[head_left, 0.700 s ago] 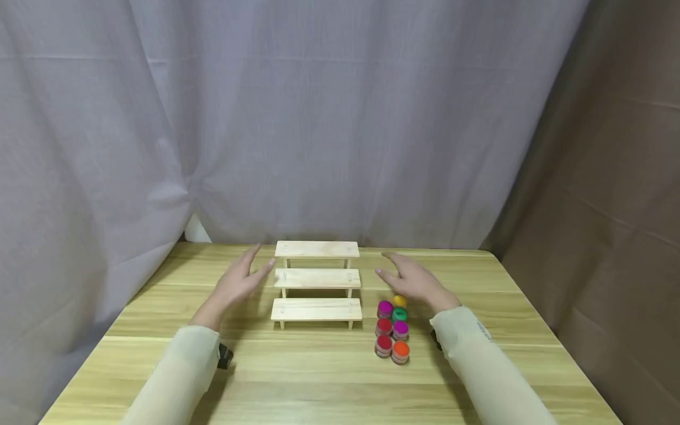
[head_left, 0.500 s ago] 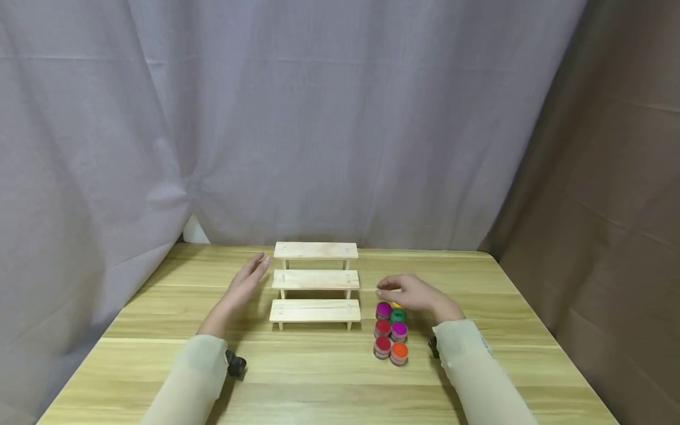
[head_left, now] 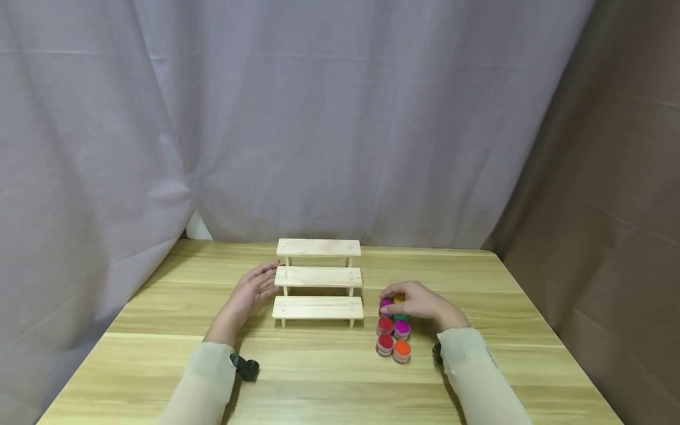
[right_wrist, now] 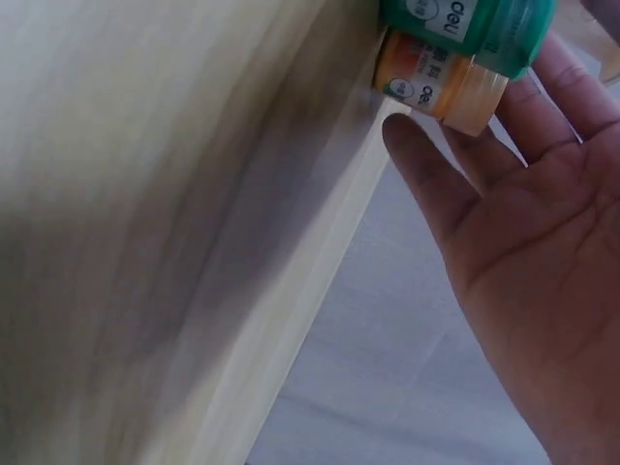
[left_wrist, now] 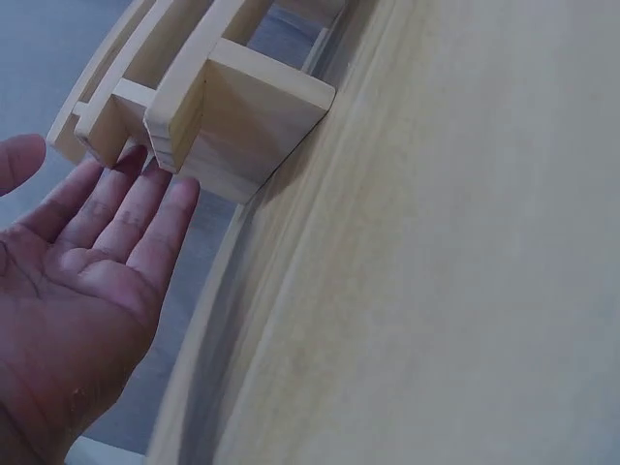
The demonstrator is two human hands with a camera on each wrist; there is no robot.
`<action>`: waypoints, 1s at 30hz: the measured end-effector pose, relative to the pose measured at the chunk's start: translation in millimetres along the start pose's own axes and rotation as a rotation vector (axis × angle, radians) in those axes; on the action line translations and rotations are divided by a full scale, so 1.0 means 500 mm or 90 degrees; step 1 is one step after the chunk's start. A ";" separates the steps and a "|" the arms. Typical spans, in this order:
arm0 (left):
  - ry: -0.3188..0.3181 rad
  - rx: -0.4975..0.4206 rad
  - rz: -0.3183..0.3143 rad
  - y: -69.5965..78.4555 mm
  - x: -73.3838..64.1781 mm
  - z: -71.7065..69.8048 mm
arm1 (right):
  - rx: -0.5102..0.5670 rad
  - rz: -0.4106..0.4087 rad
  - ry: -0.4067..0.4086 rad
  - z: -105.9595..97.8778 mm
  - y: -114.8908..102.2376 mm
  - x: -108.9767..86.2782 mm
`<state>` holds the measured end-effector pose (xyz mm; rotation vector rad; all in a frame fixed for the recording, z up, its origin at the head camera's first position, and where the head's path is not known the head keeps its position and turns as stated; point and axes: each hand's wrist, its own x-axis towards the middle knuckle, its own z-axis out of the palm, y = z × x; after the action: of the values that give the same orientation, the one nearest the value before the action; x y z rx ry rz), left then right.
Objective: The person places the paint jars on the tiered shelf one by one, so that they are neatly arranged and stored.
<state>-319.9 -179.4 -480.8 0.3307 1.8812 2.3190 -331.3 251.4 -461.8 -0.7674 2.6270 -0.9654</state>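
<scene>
I read it as early | left hand [head_left: 254, 291]: fingers extended, holding nothing, beside three-step wooden riser [head_left: 317, 307] | right hand [head_left: 422, 303]: over paint jars [head_left: 400, 329], can't tell if gripping | none on riser yet

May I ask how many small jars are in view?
7. Far to near, left column: purple jar, red jar, nearer red jar; right column: yellow jar, green jar, second purple jar, orange jar. The right hand might hide more.

Matt smooth wooden stand [head_left: 317, 306], glossy plastic jars [head_left: 401, 349], wood-grained smooth tabletop [head_left: 319, 372], creased matt cloth curtain [head_left: 340, 130]
</scene>
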 end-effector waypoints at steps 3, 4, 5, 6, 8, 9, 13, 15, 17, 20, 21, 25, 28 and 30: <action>0.002 -0.016 -0.001 -0.009 0.000 -0.006 | 0.009 -0.003 -0.002 -0.002 0.008 0.000; 0.000 -0.022 -0.002 -0.013 0.000 -0.008 | 0.013 -0.004 -0.003 -0.001 0.010 0.000; -0.003 -0.020 -0.002 -0.017 0.000 -0.011 | 0.015 -0.005 -0.003 -0.001 0.012 0.001; -0.002 -0.025 -0.003 -0.021 0.000 -0.013 | 0.023 -0.006 -0.006 0.000 0.013 0.001; -0.010 -0.038 -0.007 -0.029 -0.001 -0.016 | 0.036 -0.003 -0.011 0.003 0.016 0.001; -0.015 -0.042 -0.008 -0.032 -0.001 -0.016 | 0.040 -0.003 -0.013 0.004 0.017 0.001; -0.022 -0.047 -0.015 -0.042 -0.001 -0.018 | 0.042 -0.004 -0.008 0.004 0.020 0.001; -0.019 -0.048 -0.020 -0.043 0.001 -0.018 | 0.040 -0.001 -0.004 0.003 0.021 0.002; -0.014 -0.047 -0.024 -0.044 -0.001 -0.020 | 0.041 -0.001 -0.002 0.004 0.021 0.003; -0.013 -0.049 -0.029 -0.043 -0.003 -0.022 | 0.057 0.004 -0.006 0.005 0.022 0.003; -0.016 -0.049 -0.030 -0.043 -0.003 -0.022 | 0.067 0.007 -0.009 0.004 0.022 0.003; -0.026 -0.051 -0.029 -0.043 0.000 -0.021 | 0.081 0.017 -0.010 0.003 0.023 0.000; -0.024 -0.053 -0.026 -0.044 0.001 -0.019 | 0.075 0.018 -0.002 0.002 0.023 -0.001; -0.023 -0.050 -0.025 -0.044 0.002 -0.019 | 0.073 0.017 -0.001 0.002 0.022 0.000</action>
<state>-324.1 -183.3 -504.2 0.3209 1.7596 2.3373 -335.1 257.9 -469.8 -0.7038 2.5477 -1.0961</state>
